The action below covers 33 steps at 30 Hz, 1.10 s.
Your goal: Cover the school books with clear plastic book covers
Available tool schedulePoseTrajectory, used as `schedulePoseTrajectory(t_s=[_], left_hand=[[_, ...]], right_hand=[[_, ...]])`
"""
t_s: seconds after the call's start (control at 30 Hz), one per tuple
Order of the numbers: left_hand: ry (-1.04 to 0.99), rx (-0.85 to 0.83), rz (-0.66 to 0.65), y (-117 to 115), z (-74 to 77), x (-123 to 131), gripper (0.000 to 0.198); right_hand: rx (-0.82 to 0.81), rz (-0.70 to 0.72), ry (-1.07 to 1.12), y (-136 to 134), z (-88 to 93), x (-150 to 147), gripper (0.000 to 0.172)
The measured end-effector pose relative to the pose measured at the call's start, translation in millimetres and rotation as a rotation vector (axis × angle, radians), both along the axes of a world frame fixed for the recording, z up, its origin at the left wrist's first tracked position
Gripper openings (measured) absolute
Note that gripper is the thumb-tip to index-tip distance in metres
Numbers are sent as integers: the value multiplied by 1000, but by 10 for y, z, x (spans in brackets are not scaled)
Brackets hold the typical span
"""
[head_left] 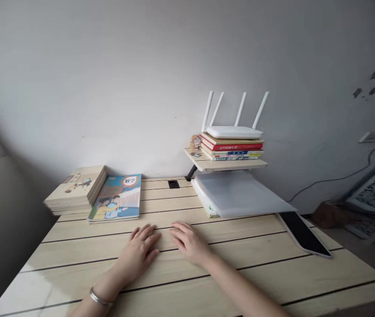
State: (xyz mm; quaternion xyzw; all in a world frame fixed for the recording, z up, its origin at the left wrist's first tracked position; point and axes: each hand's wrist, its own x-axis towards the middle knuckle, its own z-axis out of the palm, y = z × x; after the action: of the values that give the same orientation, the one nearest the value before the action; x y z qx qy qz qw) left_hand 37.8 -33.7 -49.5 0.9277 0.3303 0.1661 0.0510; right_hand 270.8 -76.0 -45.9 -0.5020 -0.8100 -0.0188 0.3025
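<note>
My left hand point(140, 250) lies palm down on the slatted wooden desk point(161, 277), fingers spread and nothing held. Close to its right, my right hand point(189, 242) also rests on the desk with fingers stretched out and slightly bent, holding nothing. The two hands are apart from each other. Beyond my left hand a blue-covered textbook point(117, 197) lies flat, showing pictured figures. Left of it stands a stack of beige books point(76, 189). A silver bracelet point(100, 297) circles my left wrist.
A small raised shelf point(233, 164) carries a stack of books point(232, 147) and a white router point(234, 132). Under it lie papers in a translucent folder point(243, 193). A dark-screened tablet or phone point(302, 233) lies at the right. A black socket point(173, 184) sits at the back.
</note>
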Motion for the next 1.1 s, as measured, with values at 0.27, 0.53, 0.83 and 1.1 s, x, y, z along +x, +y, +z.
schedulePoseTrajectory(t_s=[0.27, 0.53, 0.83, 1.1], left_hand=[[-1, 61, -28, 74, 62, -39, 41], [11, 58, -23, 83, 43, -50, 41], [3, 29, -28, 75, 52, -46, 42], [1, 12, -22, 65, 61, -34, 41]], right_hand=[[308, -374, -74, -25, 488, 412, 31], [110, -717, -279, 20, 470, 1036, 40], [136, -649, -335, -19, 354, 1086, 30], [151, -606, -9, -36, 389, 1241, 29]])
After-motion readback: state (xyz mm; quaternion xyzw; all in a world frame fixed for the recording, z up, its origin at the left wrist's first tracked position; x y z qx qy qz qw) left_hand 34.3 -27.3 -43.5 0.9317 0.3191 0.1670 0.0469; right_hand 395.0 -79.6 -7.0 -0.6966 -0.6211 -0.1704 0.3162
